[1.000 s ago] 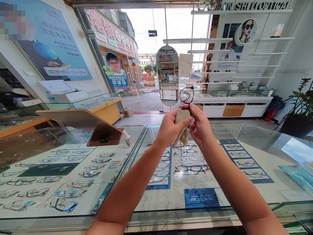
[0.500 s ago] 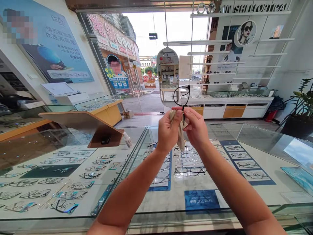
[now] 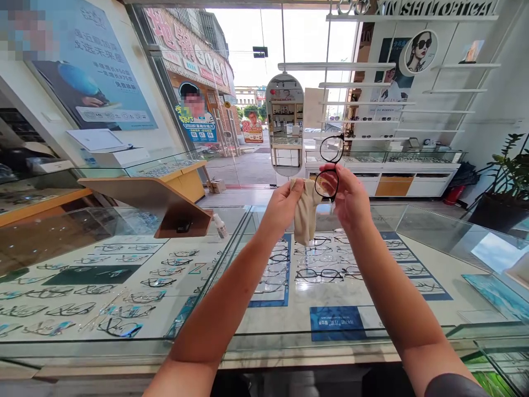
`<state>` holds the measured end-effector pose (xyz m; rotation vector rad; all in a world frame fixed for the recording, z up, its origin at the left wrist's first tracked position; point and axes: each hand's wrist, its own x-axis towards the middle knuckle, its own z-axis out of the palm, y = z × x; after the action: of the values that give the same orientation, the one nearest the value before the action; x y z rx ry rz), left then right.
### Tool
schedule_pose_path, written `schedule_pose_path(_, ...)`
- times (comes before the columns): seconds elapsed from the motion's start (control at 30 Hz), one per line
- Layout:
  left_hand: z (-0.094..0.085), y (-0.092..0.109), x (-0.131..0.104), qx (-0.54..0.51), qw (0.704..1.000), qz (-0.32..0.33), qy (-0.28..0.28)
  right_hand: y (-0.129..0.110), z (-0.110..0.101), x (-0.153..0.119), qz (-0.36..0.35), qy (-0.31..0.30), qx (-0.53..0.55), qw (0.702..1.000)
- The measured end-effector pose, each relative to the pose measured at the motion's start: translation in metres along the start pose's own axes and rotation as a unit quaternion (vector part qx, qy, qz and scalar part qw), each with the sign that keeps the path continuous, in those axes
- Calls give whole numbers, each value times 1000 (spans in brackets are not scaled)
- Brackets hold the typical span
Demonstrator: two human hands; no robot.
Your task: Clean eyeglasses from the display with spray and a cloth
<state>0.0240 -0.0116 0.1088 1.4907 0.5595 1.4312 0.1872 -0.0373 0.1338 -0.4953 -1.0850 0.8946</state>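
Note:
Black round-framed glasses (image 3: 331, 170) are held up on end by my right hand (image 3: 351, 199), whose fingers grip them near the bridge, one lens above the other. A beige cloth (image 3: 305, 218) hangs from my left hand (image 3: 286, 207), pinched between thumb and fingers. The cloth's right edge is right beside the lower lens; whether they touch is unclear. Both hands are raised above the glass display case (image 3: 264, 350).
Rows of glasses lie inside the case, with a blue card (image 3: 336, 323) near its front. At the left are a brown slanted board (image 3: 144, 198) and a small white bottle (image 3: 220, 226). An oval mirror (image 3: 285, 124) stands beyond my hands.
My hands have moved apart. The glasses have shifted right with my right hand, and both lenses now show away from the cloth. The cloth hangs more spread out from my left hand.

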Motion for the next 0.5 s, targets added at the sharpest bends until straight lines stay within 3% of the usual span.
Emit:
schedule_pose_path(0.17,-16,-10,-5,-54,988,-110,97,1,-13,-10,-11,-3,-36,999)
schedule_pose_path(0.33,-10,-28,-30,-106,974,-136,147,40,-19,-45,-52,36,-179,982)
schedule_pose_path(0.4,2,-40,-42,-115,976,-119,140,58,-18,-58,-100,80,-238,963)
schedule_pose_path(0.5,21,-59,-56,-112,988,-67,86,77,-14,-71,-160,94,-302,935)
